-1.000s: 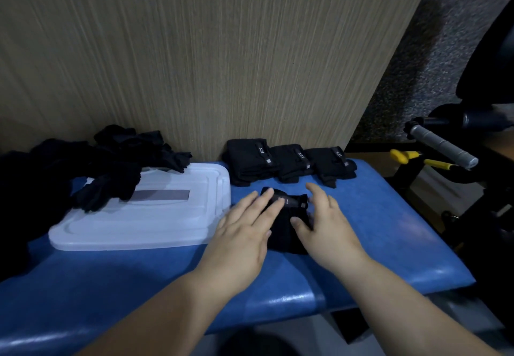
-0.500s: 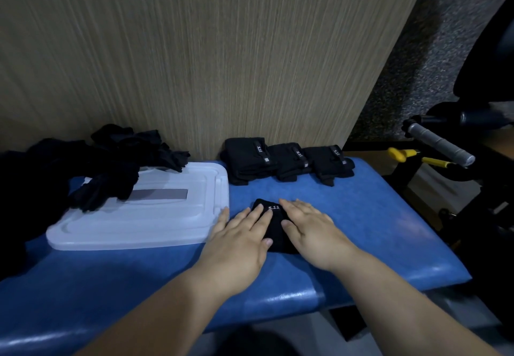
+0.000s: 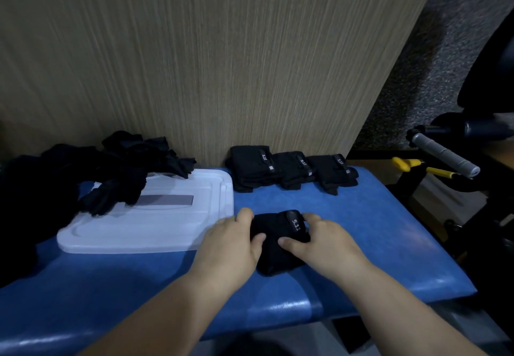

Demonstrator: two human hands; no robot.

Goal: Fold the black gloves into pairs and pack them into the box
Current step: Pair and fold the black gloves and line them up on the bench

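I'm watching left hand (image 3: pixel 232 247) and right hand (image 3: pixel 324 243) both gripping the folded gloves (image 3: pixel 274 226), the bundle lying right between them, thumbs on top.

A blue padded bench (image 3: pixel 361 216) and machine handle (image 3: pixel 445 157) suggest a gym.

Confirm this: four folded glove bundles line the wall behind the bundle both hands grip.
Not four: the head view shows three folded bundles along the wall. The left hand and right hand do grip the front bundle.
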